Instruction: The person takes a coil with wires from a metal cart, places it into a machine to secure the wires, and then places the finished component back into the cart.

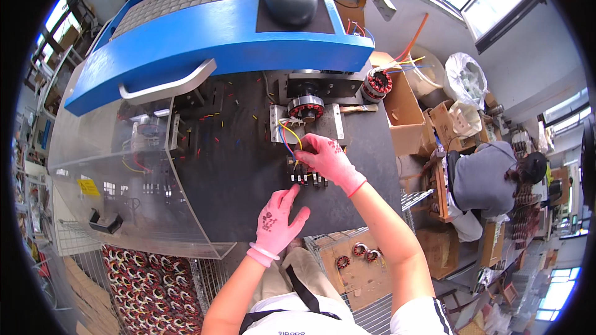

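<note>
My right hand (332, 162), in a pink glove, pinches a yellow wire (296, 134) above a row of black clip terminals (305, 178). Blue and red wires (285, 136) run beside it down to the same row. They come from a motor stator (306, 109) with red and dark windings, mounted on a metal fixture with bright side plates. My left hand (278, 218), also in a pink glove, has its fingertips at the near left edge of the terminals. Its thumb stands apart from the fingers, with nothing between them.
A blue drawer front (217, 74) with a grey handle overhangs the black bench (230, 192). A clear guard (124, 192) stands at left. Another wired stator (376, 84) sits at the back right by a cardboard box (400, 108). A seated person (484, 180) works at right.
</note>
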Available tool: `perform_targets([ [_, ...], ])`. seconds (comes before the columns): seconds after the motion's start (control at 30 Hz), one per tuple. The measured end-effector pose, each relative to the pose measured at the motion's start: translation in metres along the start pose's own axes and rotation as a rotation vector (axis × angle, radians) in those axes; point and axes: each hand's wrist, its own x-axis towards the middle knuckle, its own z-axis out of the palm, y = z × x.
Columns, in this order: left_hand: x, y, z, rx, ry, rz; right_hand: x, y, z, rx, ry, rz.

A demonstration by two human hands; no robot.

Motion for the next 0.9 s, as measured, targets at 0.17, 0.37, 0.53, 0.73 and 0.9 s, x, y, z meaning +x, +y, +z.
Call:
perform_targets([
  [0.17, -0.007, -0.038, 0.039, 0.536, -0.006, 0.066, -0.002, 0.021, 0.011, -0.336, 0.133, -0.153],
  [0.37, -0.011, -0.042, 0.044, 0.7, -0.046, 0.064, 0.0, 0.026, 0.027, -0.443, 0.216, -0.268],
  [0.53, -0.01, -0.044, 0.044, 0.667, -0.034, 0.066, 0.003, 0.035, 0.038, -0.496, 0.236, -0.284],
  [0.73, -0.022, -0.032, 0.026, 0.032, 0.044, 0.013, -0.014, 0.022, 0.039, -0.449, 0.37, -0.302],
  [0.9, -0.078, -0.035, 0.008, 0.075, -0.096, 0.104, -0.077, -0.039, 0.111, -0.084, -0.2, -0.193],
])
